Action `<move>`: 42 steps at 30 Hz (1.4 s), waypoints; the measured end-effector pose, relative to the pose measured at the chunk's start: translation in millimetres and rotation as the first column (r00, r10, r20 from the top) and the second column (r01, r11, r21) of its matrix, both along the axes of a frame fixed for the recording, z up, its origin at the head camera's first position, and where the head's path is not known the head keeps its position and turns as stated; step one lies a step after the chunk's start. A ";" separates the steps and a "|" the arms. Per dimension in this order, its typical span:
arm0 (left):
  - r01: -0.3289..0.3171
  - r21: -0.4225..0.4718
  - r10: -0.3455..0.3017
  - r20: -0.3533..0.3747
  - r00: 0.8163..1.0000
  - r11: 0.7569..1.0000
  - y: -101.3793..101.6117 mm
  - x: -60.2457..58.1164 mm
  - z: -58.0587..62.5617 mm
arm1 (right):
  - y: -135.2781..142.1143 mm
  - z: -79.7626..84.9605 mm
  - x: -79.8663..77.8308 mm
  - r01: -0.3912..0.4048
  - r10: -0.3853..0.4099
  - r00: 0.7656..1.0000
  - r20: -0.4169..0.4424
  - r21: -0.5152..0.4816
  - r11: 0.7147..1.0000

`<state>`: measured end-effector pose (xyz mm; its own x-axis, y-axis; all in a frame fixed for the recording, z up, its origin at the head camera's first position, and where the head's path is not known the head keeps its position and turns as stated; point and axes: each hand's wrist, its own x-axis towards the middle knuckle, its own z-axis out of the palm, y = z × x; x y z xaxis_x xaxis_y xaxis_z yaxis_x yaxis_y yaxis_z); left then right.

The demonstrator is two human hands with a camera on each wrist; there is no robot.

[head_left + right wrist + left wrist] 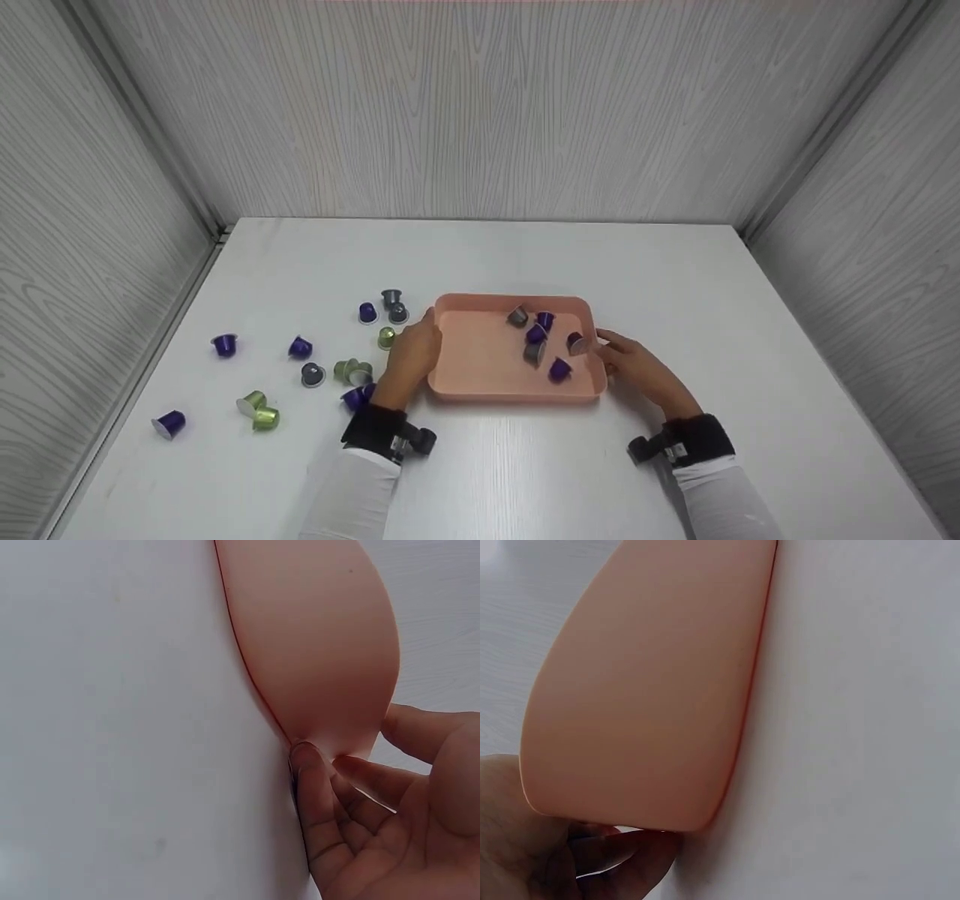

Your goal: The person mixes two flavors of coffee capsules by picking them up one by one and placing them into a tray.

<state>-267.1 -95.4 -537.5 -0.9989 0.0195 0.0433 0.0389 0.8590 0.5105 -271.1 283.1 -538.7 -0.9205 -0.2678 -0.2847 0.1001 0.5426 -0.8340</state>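
A shallow pink tray (480, 352) sits on the white table between both hands, several coffee capsules lying in its right half. One of these, a purple capsule (559, 370), is near the front right corner. My left hand (411, 349) grips the tray's left side, with fingers low against the end wall in the left wrist view (630, 855). At the opposite end, my right hand (637, 367) holds the right side. The right wrist view shows that thumb (420, 731) at the rim and curled fingers (315, 787) by the bottom edge.
Left of the tray, loose capsules are scattered on the table, among them a green capsule (265, 418), a grey capsule (313, 374) and a purple capsule (172, 424). Several lie close to my left hand and wrist. Wood-grain panels (480, 112) enclose the back and sides.
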 end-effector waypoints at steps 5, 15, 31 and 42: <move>0.012 0.002 -0.012 0.022 1.000 1.000 -1.4 2.0 -0.9 | -1.5 -0.4 6.8 0.016 -0.016 1.000 0.000 0.005 1.000; 0.008 -0.005 -0.008 0.016 1.000 1.000 -7.7 -0.7 -2.0 | -7.5 -2.6 6.7 0.031 -0.031 1.000 -0.003 0.045 0.998; -0.020 0.082 0.009 0.140 0.990 0.996 -31.3 -6.4 10.7 | -19.6 -8.0 2.7 0.038 -0.035 0.999 -0.032 0.083 0.996; -0.153 0.072 0.151 0.027 0.988 0.986 -57.8 -9.7 16.9 | -20.8 -10.2 0.6 0.027 -0.025 0.999 -0.036 0.057 0.998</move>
<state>-276.8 -153.2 -520.6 -0.9907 -0.1352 0.0175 -0.1010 0.8138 0.5722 -270.5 262.3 -548.9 -0.9368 -0.2274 -0.2657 0.0858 0.5871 -0.8049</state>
